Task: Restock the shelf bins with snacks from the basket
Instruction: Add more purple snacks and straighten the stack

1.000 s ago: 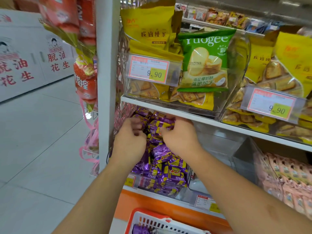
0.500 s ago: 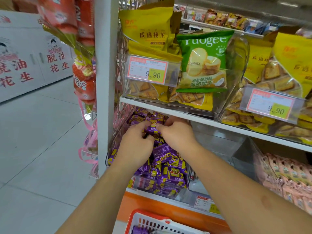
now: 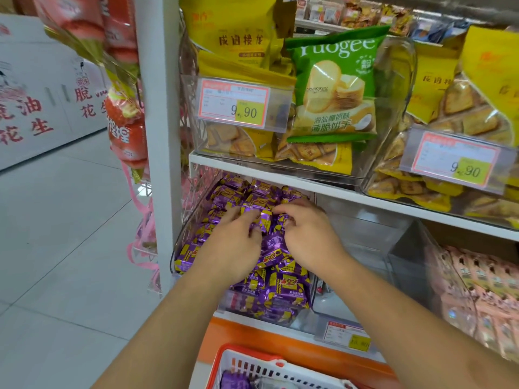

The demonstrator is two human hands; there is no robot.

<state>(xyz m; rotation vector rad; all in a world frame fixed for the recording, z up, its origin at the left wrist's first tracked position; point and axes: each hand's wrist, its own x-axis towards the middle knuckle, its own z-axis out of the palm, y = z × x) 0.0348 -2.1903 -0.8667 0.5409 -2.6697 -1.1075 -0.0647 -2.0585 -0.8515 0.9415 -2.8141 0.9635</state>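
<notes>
Evidently light and crinkly, the purple snack packs (image 3: 283,287) slide under the fingers; left hand (image 3: 233,245) and right hand (image 3: 306,237) pinch one pack (image 3: 259,219) by its ends, the surest hold.

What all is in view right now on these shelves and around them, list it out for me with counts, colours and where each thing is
purple snack packs: many, purple and yellow, heaped in the clear bin on the lower shelf
clear bin: one, transparent, right of the purple heap, contents not visible
green biscuit bag: one, green, upper shelf bin, upright
yellow biscuit bags: several, yellow, upper shelf bins
price tags: two reading 9.90, orange-bordered, on upper bins
pink packs: many, pink, lower right bin
basket: one, red and white, bottom, purple pack inside
red hanging packs: several, red, left of the shelf post
left hand: on the purple heap
right hand: on the purple heap
</notes>
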